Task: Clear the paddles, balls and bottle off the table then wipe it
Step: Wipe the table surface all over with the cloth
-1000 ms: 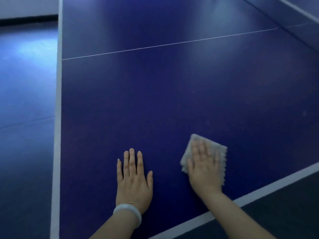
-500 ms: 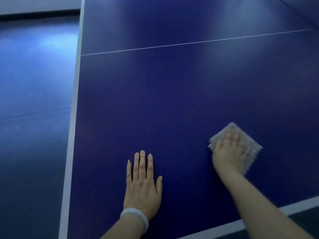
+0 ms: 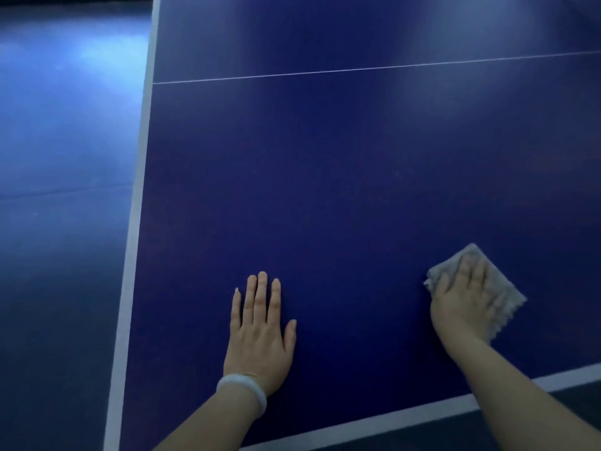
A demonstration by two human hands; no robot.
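The dark blue table-tennis table (image 3: 325, 190) fills most of the head view. My left hand (image 3: 260, 330) lies flat on it, fingers straight and together, a pale bangle on the wrist. To its right my right hand (image 3: 461, 304) presses flat on a small grey cloth (image 3: 507, 301) spread on the surface near the table's near edge; the hand is blurred. No paddles, balls or bottle are in view.
White border lines (image 3: 136, 222) run down the table's left edge and along the near edge (image 3: 390, 415). A thin white centre line (image 3: 325, 73) crosses the far part. Blue floor (image 3: 65, 157) lies to the left.
My right hand has slid the cloth to the right across the table, away from my left hand. The left hand has stayed flat in place.
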